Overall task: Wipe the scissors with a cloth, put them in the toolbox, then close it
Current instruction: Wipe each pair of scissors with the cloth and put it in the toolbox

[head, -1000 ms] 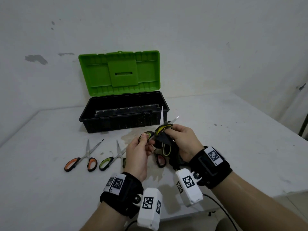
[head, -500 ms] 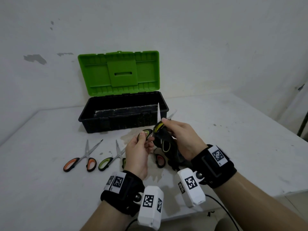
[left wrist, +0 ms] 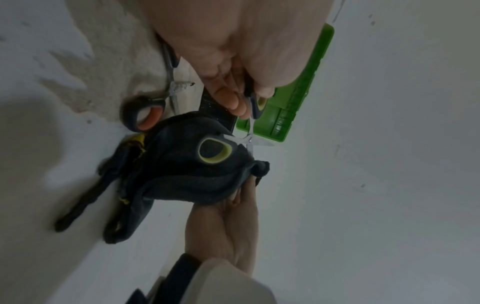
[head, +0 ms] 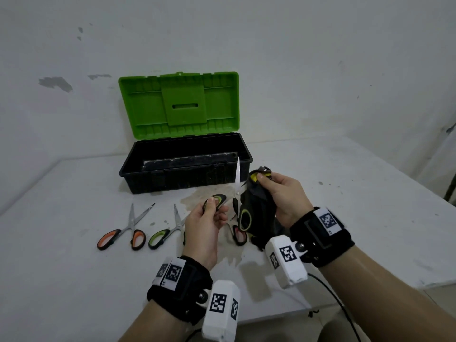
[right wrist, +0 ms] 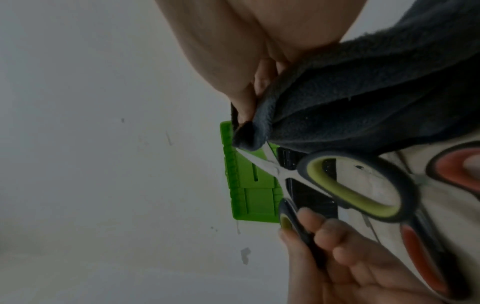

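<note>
A pair of scissors with black and yellow-green handles (head: 244, 218) is held open above the table. My left hand (head: 214, 206) pinches one handle loop between thumb and fingers. One bare blade (head: 237, 174) points straight up. My right hand (head: 265, 180) grips a dark grey cloth (head: 261, 208) bunched around the other blade, whose tip is hidden. The free handle loop (left wrist: 215, 153) lies against the cloth (left wrist: 182, 174). Behind the hands stands the black toolbox (head: 172, 178), with its green lid (head: 148, 112) upright and open.
Orange-handled scissors (head: 123, 235) and green-handled scissors (head: 162, 235) lie on the white table (head: 61, 267) left of my hands. Red-handled scissors (head: 238, 234) lie under my hands on a stained patch. A wall stands close behind the toolbox. The table's near edge lies under my wrists.
My right hand has slid the cloth up and to the right along one blade to its tip. The scissors have opened wider, and the bare blade now stands upright.
</note>
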The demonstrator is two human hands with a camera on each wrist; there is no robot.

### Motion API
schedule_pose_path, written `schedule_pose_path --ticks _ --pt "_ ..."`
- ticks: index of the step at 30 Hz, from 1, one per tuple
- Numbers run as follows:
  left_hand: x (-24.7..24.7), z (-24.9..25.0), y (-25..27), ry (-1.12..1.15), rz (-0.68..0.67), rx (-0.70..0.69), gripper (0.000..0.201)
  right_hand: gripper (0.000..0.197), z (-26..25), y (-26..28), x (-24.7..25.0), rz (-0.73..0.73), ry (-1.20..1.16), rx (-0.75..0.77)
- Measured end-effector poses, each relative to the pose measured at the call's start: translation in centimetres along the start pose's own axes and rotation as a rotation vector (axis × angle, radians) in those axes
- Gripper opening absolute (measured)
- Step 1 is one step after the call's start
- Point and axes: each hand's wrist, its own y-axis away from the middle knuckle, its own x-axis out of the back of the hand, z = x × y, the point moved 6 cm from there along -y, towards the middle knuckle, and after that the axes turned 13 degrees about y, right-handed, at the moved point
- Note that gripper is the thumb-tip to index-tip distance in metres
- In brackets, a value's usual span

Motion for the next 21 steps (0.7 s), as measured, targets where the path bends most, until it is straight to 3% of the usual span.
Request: schedule_pose_path --ticks 5,12,17,21 --pt "-0.1 -0.7 -0.2 0.011 0.025 0.013 0.019 0.013 2.2 1.5 -2.0 -0.122 0.099 -0.045" --pt "-0.4 -0.5 -0.1 -0.051 -0.002 -0.004 0.021 0.009 1.8 1.0 -1.6 -0.085 0.075 -0.064" --pt "0.1 0.1 -0.3 -0.065 -0.022 -0.018 0.023 0.021 -0.3 -0.6 1.4 0.029 -0.081 -0.037" --pt "0.2 0.1 -0.5 0.007 -0.003 0.003 0.024 0.020 1.2 0.0 1.0 -0.015 -0.039 -0.056"
